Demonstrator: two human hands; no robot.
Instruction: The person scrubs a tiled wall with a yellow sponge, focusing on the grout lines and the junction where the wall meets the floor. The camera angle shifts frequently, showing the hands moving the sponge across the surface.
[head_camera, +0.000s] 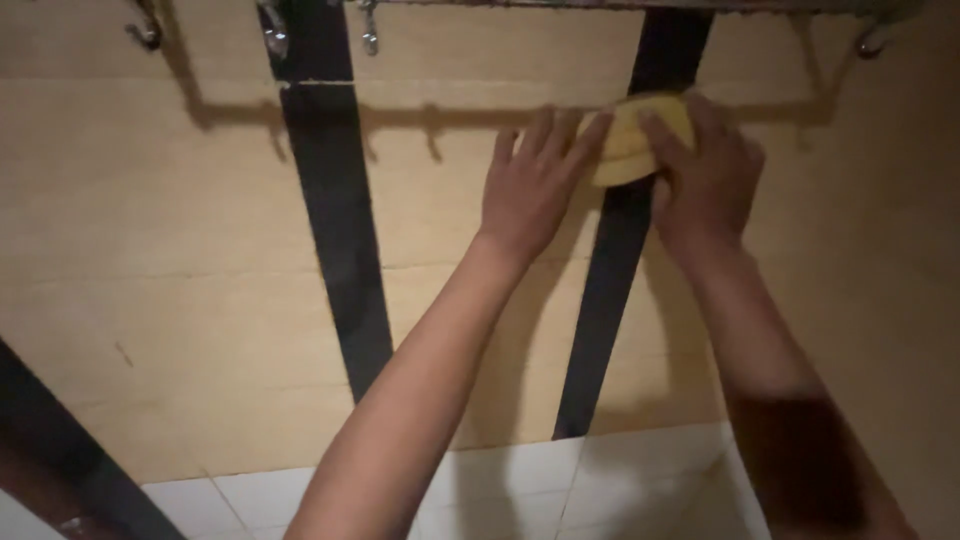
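Both my arms reach up to a tan tiled wall (160, 230). My right hand (712, 175) presses a yellow sponge (628, 145) against the wall, over the upper part of a black vertical strip (610, 300). My left hand (535, 180) lies flat on the wall just left of the sponge, fingers spread, with the fingertips touching the sponge's edge. Most of the sponge is covered by my right hand's fingers.
A second black vertical strip (335, 230) runs down the wall further left. A metal rail with hooks (370, 30) spans the top edge. White tiles (560, 490) begin below the tan wall. A dark slanted edge (60, 450) crosses the lower left corner.
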